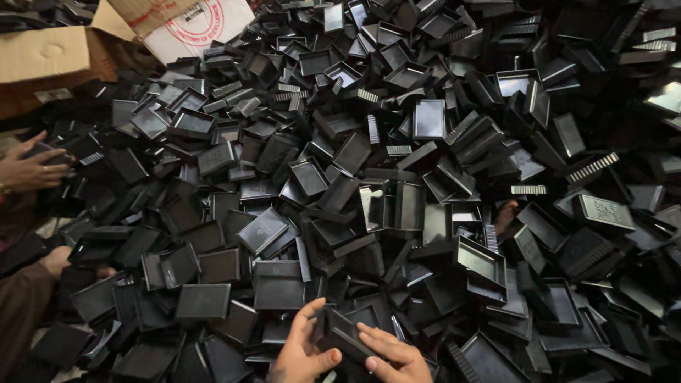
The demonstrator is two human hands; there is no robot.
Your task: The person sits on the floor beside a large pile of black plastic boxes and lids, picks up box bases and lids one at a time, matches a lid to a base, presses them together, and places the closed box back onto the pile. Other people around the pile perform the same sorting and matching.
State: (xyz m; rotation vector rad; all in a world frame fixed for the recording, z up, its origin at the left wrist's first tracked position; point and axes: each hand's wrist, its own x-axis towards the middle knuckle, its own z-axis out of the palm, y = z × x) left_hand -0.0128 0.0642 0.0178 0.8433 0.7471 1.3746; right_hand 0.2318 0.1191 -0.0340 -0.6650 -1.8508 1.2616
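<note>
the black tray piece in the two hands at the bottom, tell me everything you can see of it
The black tray piece is a shallow rectangular part with a raised rim, plastic by its look, matte and dark. It is tilted, one long edge up. The left hand holds its left end, thumb low, fingers curled over the top; the right hand lays its fingers along the lower right edge. It sits just above the pile of similar black parts.

Black plastic trays against brown cardboard

The heaped trays (pixel 397 177) are glossy black, some edged with ribbed ridges; the tray (pixel 344 333) in hand is black too. The cardboard box (pixel 50 53) is plain brown, its flap (pixel 195 25) white with red print.
</note>
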